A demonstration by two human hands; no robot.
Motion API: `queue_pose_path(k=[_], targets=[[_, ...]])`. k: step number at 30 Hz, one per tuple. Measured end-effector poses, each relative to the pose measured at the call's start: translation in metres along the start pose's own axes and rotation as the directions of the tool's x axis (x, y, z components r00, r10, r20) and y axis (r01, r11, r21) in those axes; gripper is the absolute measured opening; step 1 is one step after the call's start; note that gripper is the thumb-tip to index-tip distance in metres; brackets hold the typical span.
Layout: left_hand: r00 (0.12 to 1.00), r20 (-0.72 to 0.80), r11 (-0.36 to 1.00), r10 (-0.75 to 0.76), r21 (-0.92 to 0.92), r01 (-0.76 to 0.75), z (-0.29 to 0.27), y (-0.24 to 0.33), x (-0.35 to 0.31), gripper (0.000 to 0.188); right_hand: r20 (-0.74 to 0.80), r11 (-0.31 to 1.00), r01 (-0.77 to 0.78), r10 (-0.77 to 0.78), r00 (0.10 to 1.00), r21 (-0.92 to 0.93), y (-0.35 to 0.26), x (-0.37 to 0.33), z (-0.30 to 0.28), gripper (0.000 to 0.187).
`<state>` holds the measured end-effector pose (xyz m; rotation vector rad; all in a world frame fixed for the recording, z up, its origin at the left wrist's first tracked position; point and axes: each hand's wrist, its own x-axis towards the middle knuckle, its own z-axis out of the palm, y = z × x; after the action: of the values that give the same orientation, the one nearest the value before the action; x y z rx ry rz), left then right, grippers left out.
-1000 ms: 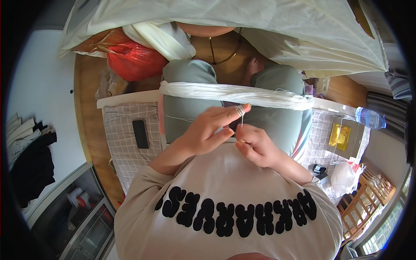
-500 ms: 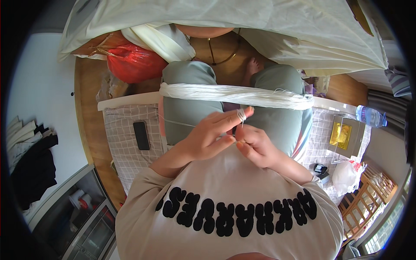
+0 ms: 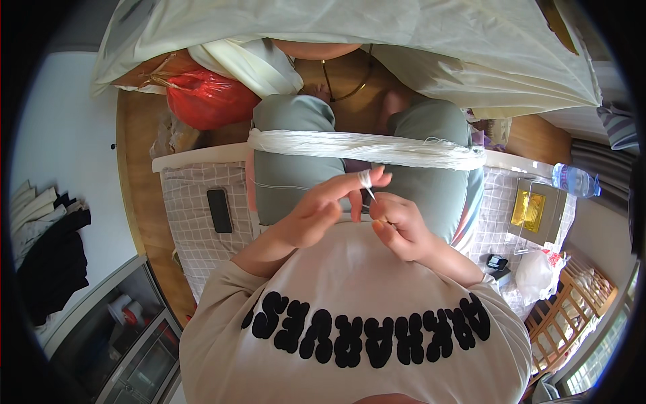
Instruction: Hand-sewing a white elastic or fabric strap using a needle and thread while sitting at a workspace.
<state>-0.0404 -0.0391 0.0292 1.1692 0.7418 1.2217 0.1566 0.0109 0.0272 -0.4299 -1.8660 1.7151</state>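
A long skein of white yarn point(image 3: 363, 145) is stretched across both of my knees. My left hand point(image 3: 316, 209) is in front of it, index finger reaching right and thumb apart from the fingers. White thread point(image 3: 365, 178) is wound in several turns round that hand's outstretched finger or fingers. A short taut strand runs from the turns to my right hand point(image 3: 398, 225). There the fingers are curled and pinched together on the strand. A thin loose strand point(image 3: 282, 186) crosses my left thigh toward my left hand.
A phone point(image 3: 219, 211) lies on the checked cover at left. To the right are a water bottle point(image 3: 575, 180), a box with a gold panel point(image 3: 538, 210) and a white plastic bag point(image 3: 538, 275). A red bag point(image 3: 210, 99) stands beyond my left knee, under pale hanging cloth point(image 3: 350, 23).
My left thumb has drawn back from my right hand, and a left finger now hangs bent down. The thread turns have shifted slightly left. One foot has moved on the floor.
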Motion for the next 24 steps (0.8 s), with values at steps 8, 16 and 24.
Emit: queue_pose_path(k=[8, 16, 24], targets=[[0.994, 0.11, 0.881, -0.019, 0.472, -0.036, -0.019, 0.01, -0.001, 0.06, -0.158, 0.989, 0.062, -0.04, 0.987, 0.133, 0.007, -0.002, -0.004, 0.028], [0.993, -0.075, 0.833, 0.091, 0.553, -0.035, 0.005, -0.01, 0.006, 0.056, -0.007, 0.98, 0.129, -0.13, 0.992, 0.148, 0.006, 0.0, -0.008, 0.021], [0.987, 0.113, 0.775, 0.111, 0.612, -0.158, -0.024, -0.001, 0.01, 0.042, -0.183, 0.974, 0.023, 0.019, 0.983, 0.225, 0.01, -0.001, -0.01, 0.025]])
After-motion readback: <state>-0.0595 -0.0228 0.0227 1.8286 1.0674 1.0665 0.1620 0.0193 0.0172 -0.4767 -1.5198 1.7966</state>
